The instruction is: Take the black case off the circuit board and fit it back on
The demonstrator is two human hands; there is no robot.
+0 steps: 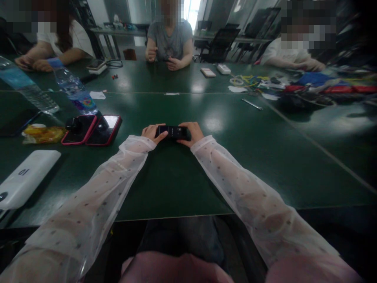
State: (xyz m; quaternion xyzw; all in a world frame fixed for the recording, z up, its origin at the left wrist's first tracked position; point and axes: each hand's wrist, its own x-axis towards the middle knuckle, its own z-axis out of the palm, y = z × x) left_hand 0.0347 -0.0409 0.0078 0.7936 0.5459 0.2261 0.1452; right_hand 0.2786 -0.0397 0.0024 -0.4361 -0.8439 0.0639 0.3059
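Note:
A black smartphone (173, 133) with a dark, lit screen is held sideways between both hands, low over the green table (176, 173). Its left end is gripped by my left hand (152, 133), the thumb lying over the screen's edge. My right hand (193, 133) closes round the other end, fingers above and thumb below. Whether the phone touches the tabletop I cannot tell. Sheer white dotted sleeves cover both forearms.
On the left are two red-cased phones (104, 130), water bottles (75, 92), a yellow packet (44, 134) and a white power bank (29, 179). A wrench (251, 103) and a pile of cables (250, 81) lie right. Several people sit across the table.

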